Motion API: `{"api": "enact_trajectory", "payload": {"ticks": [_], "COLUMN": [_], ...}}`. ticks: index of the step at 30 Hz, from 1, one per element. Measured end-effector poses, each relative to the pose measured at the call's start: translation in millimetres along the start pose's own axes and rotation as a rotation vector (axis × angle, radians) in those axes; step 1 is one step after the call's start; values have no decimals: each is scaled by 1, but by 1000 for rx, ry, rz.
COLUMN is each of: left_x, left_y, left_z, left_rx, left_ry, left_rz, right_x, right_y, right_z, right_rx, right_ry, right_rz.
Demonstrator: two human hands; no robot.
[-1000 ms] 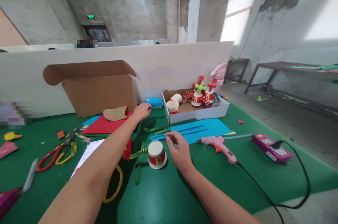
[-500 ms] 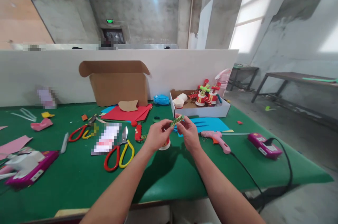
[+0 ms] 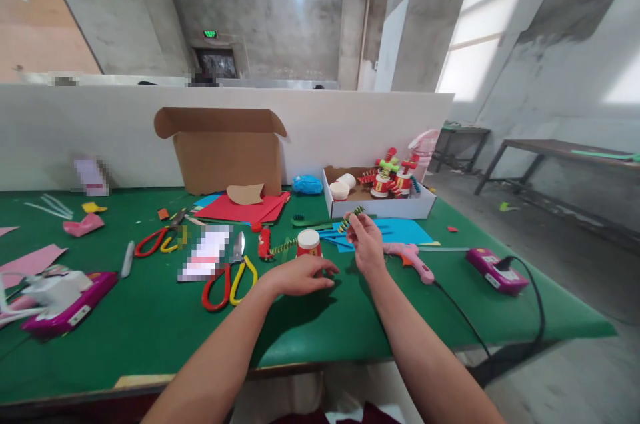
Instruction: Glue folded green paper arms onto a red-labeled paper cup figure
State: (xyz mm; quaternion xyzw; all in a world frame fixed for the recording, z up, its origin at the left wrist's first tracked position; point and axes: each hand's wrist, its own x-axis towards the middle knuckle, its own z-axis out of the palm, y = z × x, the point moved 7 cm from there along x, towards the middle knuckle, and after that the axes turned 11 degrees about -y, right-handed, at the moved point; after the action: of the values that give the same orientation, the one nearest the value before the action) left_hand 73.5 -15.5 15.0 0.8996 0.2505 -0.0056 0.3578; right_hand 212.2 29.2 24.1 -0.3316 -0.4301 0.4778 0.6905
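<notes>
My right hand is raised over the green table and pinches a small folded paper spring, green and yellow. My left hand lies low on the table with fingers spread, holding nothing, just in front of an upside-down paper cup with a red band. A folded paper spring sticks out of the cup's left side toward a red paper piece.
Red-and-yellow scissors lie left of my left hand, another pair farther left. A pink glue gun with a black cord and a purple power strip lie right. A white box holds finished cup figures. Blue paper, red paper, open cardboard box.
My left hand let go of the paper spring and dropped to the table in front of the cup. My right hand keeps the spring and has shifted slightly right.
</notes>
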Motion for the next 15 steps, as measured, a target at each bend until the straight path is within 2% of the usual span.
{"api": "enact_trajectory", "payload": {"ticks": [5,8,11,13,15], "left_x": [5,5,5,2,1], "left_y": [-14,-19,-22,-20,-17], "left_z": [-5,-8,-16,-22,-25], "left_rx": [-17,-152,-408,-526,-604], "left_ry": [125,218,443,646,764], "left_rz": [-56,-95,-111,-41,43], "right_x": [-3,-11,-24,-34,-41], "right_y": [0,-5,-13,-16,-15], "right_z": [9,12,12,12,14], "right_rx": [-98,-208,-446,-586,-667], "right_ry": [-102,-188,-289,-330,-361], "right_rz": [11,37,31,22,4]}}
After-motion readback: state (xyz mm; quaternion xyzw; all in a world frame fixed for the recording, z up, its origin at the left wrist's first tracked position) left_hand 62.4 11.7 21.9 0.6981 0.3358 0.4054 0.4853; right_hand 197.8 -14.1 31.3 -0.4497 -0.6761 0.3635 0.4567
